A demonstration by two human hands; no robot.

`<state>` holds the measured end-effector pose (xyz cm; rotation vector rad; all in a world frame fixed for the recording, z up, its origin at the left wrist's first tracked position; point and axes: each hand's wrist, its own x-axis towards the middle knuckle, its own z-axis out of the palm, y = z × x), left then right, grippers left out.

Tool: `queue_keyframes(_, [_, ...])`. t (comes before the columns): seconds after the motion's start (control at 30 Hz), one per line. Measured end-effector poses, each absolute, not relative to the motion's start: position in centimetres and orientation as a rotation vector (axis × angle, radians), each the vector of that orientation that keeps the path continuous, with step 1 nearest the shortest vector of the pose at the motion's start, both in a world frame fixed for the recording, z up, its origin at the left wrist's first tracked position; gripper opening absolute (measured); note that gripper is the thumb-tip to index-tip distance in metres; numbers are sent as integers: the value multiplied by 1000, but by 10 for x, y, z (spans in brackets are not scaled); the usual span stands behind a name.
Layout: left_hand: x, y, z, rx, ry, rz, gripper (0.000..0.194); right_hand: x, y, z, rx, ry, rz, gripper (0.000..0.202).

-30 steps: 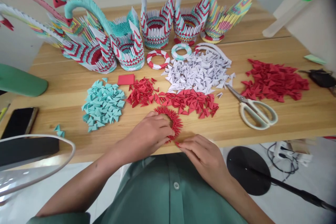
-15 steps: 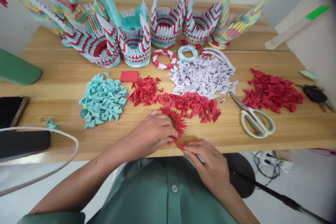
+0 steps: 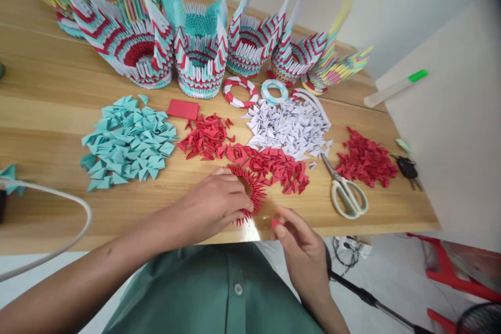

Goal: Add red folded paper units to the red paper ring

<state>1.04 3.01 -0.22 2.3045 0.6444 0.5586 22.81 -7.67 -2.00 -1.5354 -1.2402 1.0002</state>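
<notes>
My left hand is closed on the left side of a red ring of folded paper pieces, whose spiky points fan outward near the table's front edge. The hand hides the ring's left part. To the right of the ring and apart from it, my right hand pinches one small red folded paper piece between thumb and index finger. Just behind the ring lies a strip of loose red paper triangles, joining a smaller red heap.
Teal triangles lie left, white ones behind, more red ones right, beside scissors. Two paper rings and a red paper stack lie farther back. Paper swan baskets line the rear. A white cable arcs at left.
The camera view has turned to the right. My right hand has drawn slightly away from the red ring, with the red piece now tilted upward in its fingers. My left hand stays on the ring.
</notes>
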Motion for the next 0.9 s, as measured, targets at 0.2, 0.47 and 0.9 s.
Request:
queue_keyframes(0.2, [11,29,-1,2307,638,588,21,226,-74,-18,-1498,-1227,1035,9])
queue_keyframes(0.47, [13,29,1,2290,619,589,18,225,-74,-12,-1521,-1314,857,3])
queue_keyframes(0.9, [12,29,-4,2290,595,597,19,232,-76,-15,-1488,-1000,1117,8])
